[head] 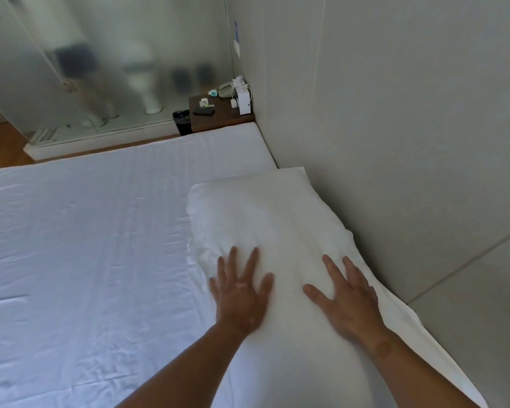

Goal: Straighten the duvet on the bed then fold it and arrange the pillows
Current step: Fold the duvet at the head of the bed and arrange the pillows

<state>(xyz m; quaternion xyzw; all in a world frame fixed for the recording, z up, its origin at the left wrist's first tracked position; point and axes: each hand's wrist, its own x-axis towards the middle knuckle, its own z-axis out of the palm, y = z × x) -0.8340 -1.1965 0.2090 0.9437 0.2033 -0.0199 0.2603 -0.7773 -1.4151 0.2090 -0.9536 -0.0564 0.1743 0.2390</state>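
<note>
A white pillow [265, 213] lies lengthwise along the wall at the right side of the bed. Both my hands rest flat on its near half with fingers spread. My left hand [242, 293] presses near the pillow's left edge. My right hand [346, 295] presses closer to the wall. Neither hand grips anything. The bed [80, 237] is covered by a white sheet with light wrinkles. No duvet is in view.
A pale wall [409, 128] runs along the right of the bed. A dark wooden bedside table [221, 119] with a phone and small items stands in the far corner, a black bin [182, 122] beside it. Frosted glass panels [100, 69] lie beyond the bed.
</note>
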